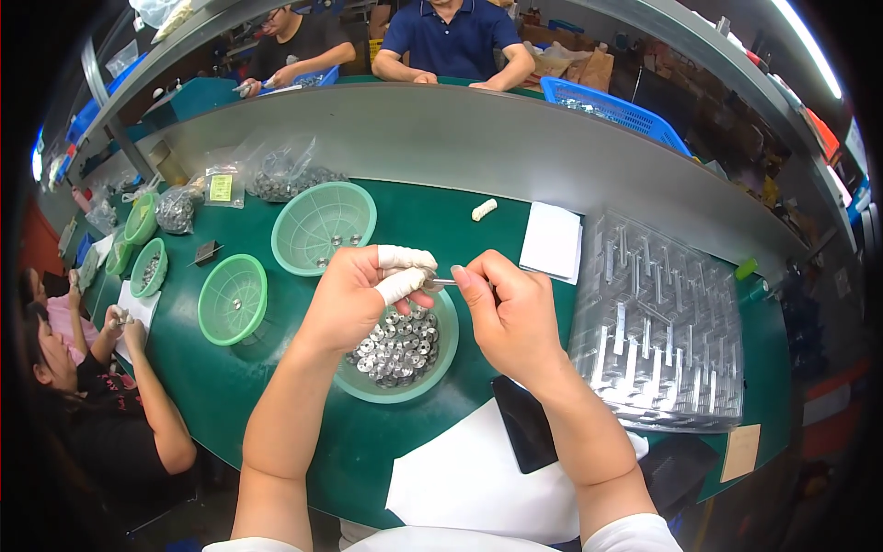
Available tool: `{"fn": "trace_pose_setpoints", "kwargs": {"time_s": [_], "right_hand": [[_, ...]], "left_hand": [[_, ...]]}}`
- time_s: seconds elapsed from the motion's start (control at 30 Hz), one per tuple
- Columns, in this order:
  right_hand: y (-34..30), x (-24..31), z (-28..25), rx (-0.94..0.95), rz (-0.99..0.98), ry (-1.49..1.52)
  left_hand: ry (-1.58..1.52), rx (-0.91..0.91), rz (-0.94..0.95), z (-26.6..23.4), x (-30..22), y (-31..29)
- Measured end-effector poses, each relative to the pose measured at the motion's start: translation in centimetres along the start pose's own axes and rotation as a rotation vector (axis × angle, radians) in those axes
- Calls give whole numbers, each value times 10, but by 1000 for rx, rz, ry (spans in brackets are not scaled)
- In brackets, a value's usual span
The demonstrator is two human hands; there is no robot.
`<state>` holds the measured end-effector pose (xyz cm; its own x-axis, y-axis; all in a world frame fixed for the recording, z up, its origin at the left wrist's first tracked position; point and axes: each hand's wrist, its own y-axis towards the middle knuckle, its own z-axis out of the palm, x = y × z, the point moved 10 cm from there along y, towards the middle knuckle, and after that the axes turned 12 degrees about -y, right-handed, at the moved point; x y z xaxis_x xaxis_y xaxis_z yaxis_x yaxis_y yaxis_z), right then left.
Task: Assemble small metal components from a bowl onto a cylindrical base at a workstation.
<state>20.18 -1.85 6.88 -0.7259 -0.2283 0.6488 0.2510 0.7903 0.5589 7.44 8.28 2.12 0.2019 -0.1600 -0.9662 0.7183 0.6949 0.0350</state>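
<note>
My left hand (348,299), its thumb and a finger wrapped in white tape, is closed in a pinch around a small metal part, mostly hidden by the fingertips. From the right, my right hand (517,320) grips a thin metal rod (445,282) that reaches to the left fingertips; its other end is hidden in the fist. Both hands hover over the far side of a green basket (448,357) heaped with small round metal parts (397,354), silvery and with a hole in the middle.
Beyond stands another green basket (371,216) with a few parts; a smaller green basket (265,304) is to the left. Stacked clear trays (658,331) hold long pieces at the right. A black phone (524,428) lies on white paper (441,474). Co-workers sit left and across.
</note>
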Motion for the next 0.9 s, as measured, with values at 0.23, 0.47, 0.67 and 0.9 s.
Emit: {"fn": "trace_pose_setpoints", "kwargs": {"time_s": [0.23, 0.47, 0.67, 0.9], "right_hand": [[-2, 7, -5, -72, -69, -141], [-5, 26, -18, -245, -210, -405], [-8, 22, -13, -241, -181, -419], [-1, 0, -13, -105, -6, -35]], "left_hand": [[-29, -12, 107, 16, -14, -12], [140, -83, 282, 31, -22, -28], [672, -128, 486, 53, -44, -44], [428, -104, 505, 37, -41, -41]]}}
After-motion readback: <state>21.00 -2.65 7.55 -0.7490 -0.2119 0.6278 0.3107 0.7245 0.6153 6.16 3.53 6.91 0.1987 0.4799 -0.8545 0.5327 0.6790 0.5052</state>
